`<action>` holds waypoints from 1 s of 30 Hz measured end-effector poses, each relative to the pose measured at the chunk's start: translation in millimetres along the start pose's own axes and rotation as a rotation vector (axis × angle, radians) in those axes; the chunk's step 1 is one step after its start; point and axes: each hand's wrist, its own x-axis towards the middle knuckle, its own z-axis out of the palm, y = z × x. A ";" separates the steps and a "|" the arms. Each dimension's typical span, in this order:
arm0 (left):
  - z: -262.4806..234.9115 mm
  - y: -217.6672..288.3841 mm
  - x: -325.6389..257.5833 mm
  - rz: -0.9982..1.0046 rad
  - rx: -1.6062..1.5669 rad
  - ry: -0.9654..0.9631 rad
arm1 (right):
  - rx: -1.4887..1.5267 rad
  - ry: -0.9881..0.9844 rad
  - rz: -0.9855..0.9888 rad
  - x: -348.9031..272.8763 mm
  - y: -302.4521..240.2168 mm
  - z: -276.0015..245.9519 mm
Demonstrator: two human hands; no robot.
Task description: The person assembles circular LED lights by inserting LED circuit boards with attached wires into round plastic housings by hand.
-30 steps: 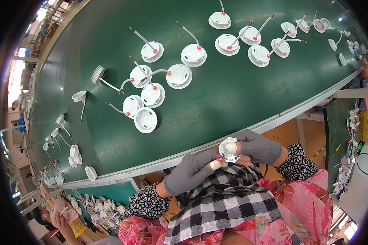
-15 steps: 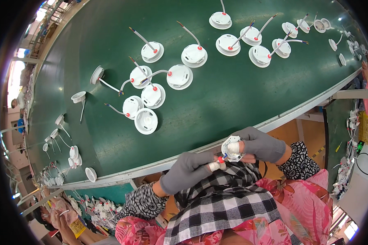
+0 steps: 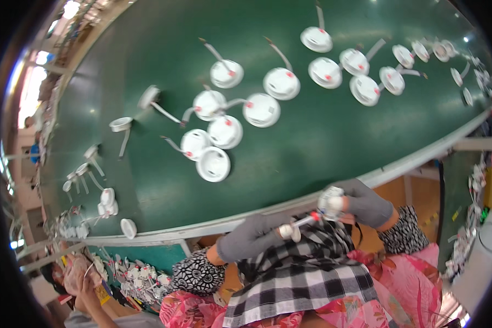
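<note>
Gloved hands (image 3: 311, 218) gripping blurred, seemingly white fitting (image 3: 331, 202)

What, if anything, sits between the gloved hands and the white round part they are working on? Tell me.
Nothing visible. The right hand already grips the white round part, and the left hand holds its lead near the red tip, over the lap, just off the green table's edge.

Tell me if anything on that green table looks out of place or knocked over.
Mostly tidy: white round fixtures lie flat on the green table. One fixture at the left looks tipped on its side, unlike the rest. Both gloved hands hold another off the table's near edge.
</note>
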 end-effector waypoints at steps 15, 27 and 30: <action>-63.9 -46.5 7.3 -0.048 0.984 1.260 | 0.367 0.217 -0.384 38.4 -3.5 15.7; -43.0 1.1 6.3 0.086 1.031 0.730 | 0.578 0.374 -0.532 51.2 33.6 13.0; -60.1 -13.2 38.0 0.167 0.919 0.557 | 0.524 0.350 -0.498 35.4 28.4 8.4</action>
